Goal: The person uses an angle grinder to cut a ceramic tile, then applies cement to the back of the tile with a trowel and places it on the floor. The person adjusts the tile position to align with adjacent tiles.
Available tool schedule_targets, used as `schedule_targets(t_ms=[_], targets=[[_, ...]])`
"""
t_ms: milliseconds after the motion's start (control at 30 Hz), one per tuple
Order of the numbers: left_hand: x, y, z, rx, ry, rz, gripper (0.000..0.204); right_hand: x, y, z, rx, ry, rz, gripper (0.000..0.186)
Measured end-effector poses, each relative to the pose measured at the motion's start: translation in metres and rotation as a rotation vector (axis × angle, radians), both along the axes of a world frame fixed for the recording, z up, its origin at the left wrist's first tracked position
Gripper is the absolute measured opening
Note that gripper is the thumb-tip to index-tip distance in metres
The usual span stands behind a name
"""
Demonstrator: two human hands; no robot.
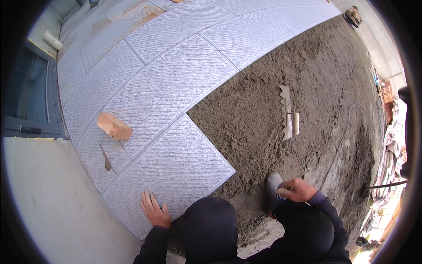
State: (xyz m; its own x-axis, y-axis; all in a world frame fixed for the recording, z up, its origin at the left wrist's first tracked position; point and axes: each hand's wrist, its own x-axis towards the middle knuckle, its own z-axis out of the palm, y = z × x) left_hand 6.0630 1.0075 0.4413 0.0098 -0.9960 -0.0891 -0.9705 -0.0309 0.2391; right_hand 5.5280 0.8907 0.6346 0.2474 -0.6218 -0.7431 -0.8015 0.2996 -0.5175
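Note:
My left hand [156,212] lies flat on the near grey ribbed paving slab [176,158], fingers slightly apart and nothing in it. The slab's right edge borders a bed of rough, damp-looking mortar [246,119]. My right hand [299,190] is closed in a pinch above my knee, next to my grey boot [273,182]; what it holds, if anything, I cannot make out. Farther off on the mortar lies a notched trowel [286,112] with a pale handle, teeth toward the left. An orange brick [114,126] rests on the laid slabs, with a small narrow trowel [106,161] nearer me.
Laid slabs [176,61] stretch away to the far left. A pale wall [52,185] with a dark-framed window [35,97] bounds the left side. A thin cord [342,143] lies over the mortar at right. Another person [353,16] crouches at the far right.

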Motion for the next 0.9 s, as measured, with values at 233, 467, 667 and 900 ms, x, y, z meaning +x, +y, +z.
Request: schedule_targets(t_ms=[233,467,667,900], targets=[[-0.007,-0.004,-0.009,-0.02,-0.122,0.004,0.065,-0.017,0.102,0.082,-0.142,-0.334,-0.673,0.038],[-0.007,-0.003,-0.004,0.034,-0.12,-0.289,0.065,0.021,0.356,-0.086,-0.106,0.162,-1.962,0.051],[0.02,-0.02,-0.026,0.104,-0.25,-0.371,0.065,0.19,0.604,-0.109,0.635,0.45,-1.517,0.036],[0.02,-0.013,-0.002,0.102,-0.269,-0.228,0.067,0.121,0.65,-0.11,0.551,0.401,-1.585,0.04]])
